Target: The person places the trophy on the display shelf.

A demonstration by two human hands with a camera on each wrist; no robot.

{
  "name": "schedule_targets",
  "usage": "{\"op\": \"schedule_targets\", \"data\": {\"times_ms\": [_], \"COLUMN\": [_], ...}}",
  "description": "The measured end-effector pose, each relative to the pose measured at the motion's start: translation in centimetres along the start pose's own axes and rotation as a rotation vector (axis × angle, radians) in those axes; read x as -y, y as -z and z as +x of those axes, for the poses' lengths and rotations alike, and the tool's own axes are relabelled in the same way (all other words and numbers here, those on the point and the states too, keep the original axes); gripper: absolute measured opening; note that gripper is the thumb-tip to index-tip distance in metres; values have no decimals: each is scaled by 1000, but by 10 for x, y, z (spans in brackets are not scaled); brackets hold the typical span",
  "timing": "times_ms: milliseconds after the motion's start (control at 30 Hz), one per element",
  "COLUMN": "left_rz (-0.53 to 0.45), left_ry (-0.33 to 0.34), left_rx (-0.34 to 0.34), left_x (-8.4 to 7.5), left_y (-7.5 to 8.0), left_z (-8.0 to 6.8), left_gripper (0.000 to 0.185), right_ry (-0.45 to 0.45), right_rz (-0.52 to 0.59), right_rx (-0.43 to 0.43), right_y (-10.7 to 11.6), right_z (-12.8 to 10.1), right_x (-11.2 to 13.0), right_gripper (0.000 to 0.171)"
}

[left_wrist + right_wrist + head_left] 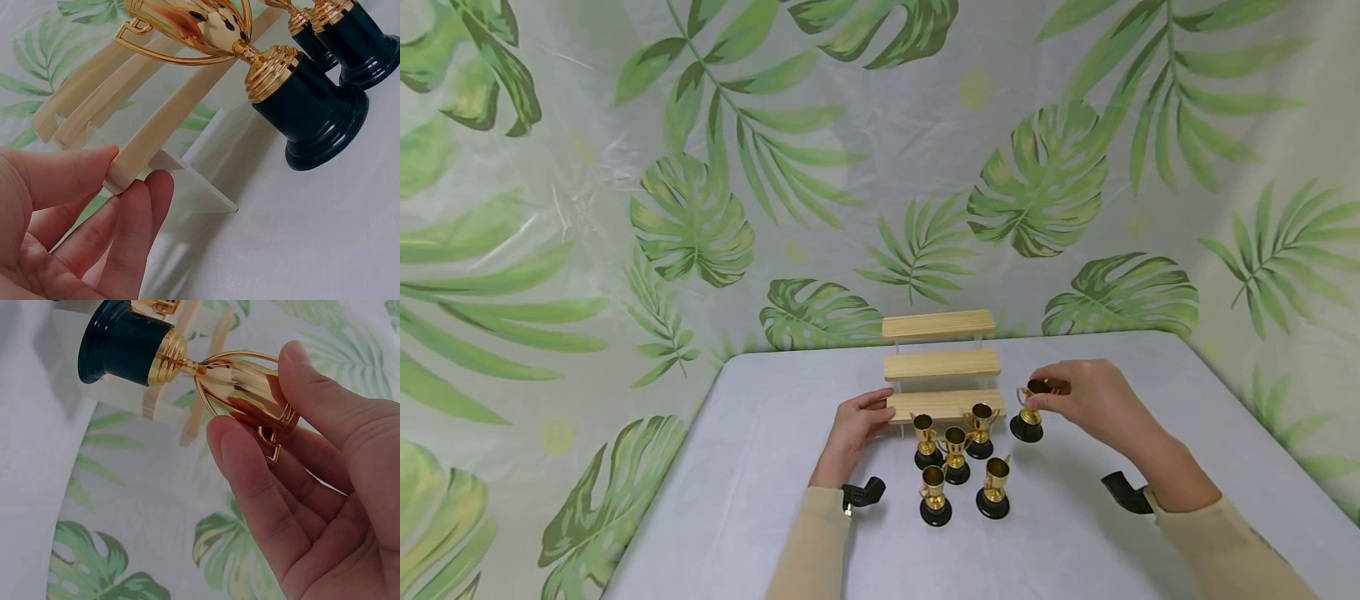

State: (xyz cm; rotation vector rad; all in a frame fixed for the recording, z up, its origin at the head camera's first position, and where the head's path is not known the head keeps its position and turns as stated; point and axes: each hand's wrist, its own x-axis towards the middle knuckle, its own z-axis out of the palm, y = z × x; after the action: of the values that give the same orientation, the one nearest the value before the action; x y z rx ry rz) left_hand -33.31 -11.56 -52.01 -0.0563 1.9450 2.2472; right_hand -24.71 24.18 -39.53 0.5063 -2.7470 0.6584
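Trophy (1028,417) upright in R grip (1093,408), by shelf (942,363)

Trophy's just off R end of the shelf's front board, mouth up, black base down; long axis approx. vert., w/ a slight lean. Can't tell if base touches the tabletop (737,508). R grip pinches the bowl nr rim & handles, thumb vs. fingers; in R wrist view, base points away from the palm. L grip (857,427) pinches L end of front board, thumb opp. fingers.

Shelf = 3 wood boards, stepped up toward the back, clear supports. 5 other trophies (995,489) stand upright in a cluster in front, btwn the hands; the rear 2 partly block view of front board's edge, & the rear R one is nearest the held trophy. Leaf-print backdrop (692,221) behind.
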Motion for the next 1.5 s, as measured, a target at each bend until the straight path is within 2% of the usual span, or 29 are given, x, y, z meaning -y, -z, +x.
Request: {"op": "schedule_targets", "data": {"times_ms": [200,533,1233,1500], "left_rz": [14,12,0,1], "left_ry": [-21,-14,-14,-15], "left_rx": [1,-16,-7,-1], "left_x": [1,2,2,3], "left_y": [0,0,0,1], "left_z": [1,3,2,3], "left_gripper": [41,41,43,44], "right_ry": [15,41,84,90], "right_rz": [-12,-27,-64,-45], "right_rx": [-2,-3,-22,-19], "right_y": [2,3,6,6], "right_z": [7,19,50,61], "right_x": [2,4,5,9], "right_gripper": [34,36,39,40]}}
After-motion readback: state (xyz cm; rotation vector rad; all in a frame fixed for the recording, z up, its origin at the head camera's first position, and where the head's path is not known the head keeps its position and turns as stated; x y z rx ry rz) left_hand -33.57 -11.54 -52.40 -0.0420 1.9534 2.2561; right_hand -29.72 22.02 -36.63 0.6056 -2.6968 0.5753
